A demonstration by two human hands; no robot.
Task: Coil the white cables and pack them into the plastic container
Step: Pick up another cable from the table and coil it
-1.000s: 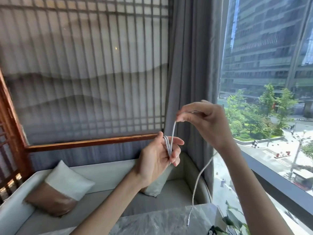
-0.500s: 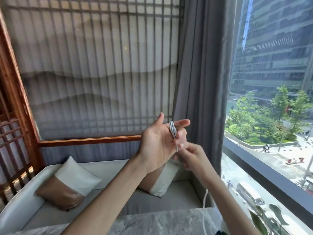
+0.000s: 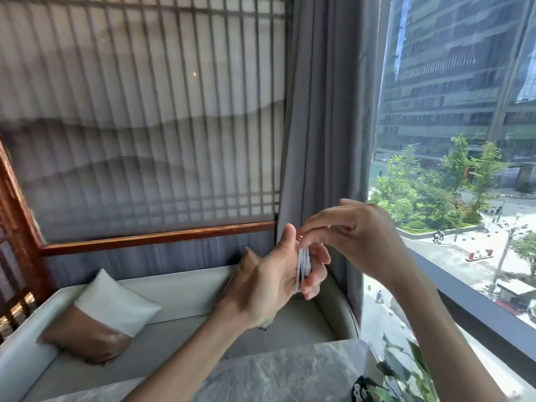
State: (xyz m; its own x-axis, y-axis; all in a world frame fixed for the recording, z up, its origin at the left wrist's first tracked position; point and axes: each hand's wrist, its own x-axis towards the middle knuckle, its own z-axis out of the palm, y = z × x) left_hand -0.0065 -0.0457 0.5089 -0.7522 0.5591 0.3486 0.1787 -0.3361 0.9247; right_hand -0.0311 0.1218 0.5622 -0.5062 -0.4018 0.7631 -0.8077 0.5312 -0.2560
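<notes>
One grey bench (image 3: pixel 179 288) below the screen; one marble tabletop (image 3: pixel 290 372) nearer; one brown-and-white cushion (image 3: pixel 101 317) leaning at the bench's left end. Two hands raised over the bench's right end (bare forearms): left hand (image 3: pixel 269 282) thumb up, fingers loosely curled inside one white cable (image 3: pixel 304 264) wound in several turns; right hand (image 3: pixel 359 236) touching, fingertips (image 3: pixel 313 227) at the coil's top, grip impossible to tell.

The cable (image 3: pixel 304 264) is wound round the fingers of the left grip (image 3: pixel 269 282), which is raised above the bench (image 3: pixel 275 372) and before the sofa (image 3: pixel 179 288). The right grip (image 3: pixel 356 236) is just right of it, one fingertip reaching over the coil to the left thumb. A cushion (image 3: pixel 101 320) lies on the sofa at left. Behind the sofa stands the screen (image 3: pixel 139 111), with the curtain (image 3: pixel 322 126) to its right and the window (image 3: pixel 464 111) beyond that
</notes>
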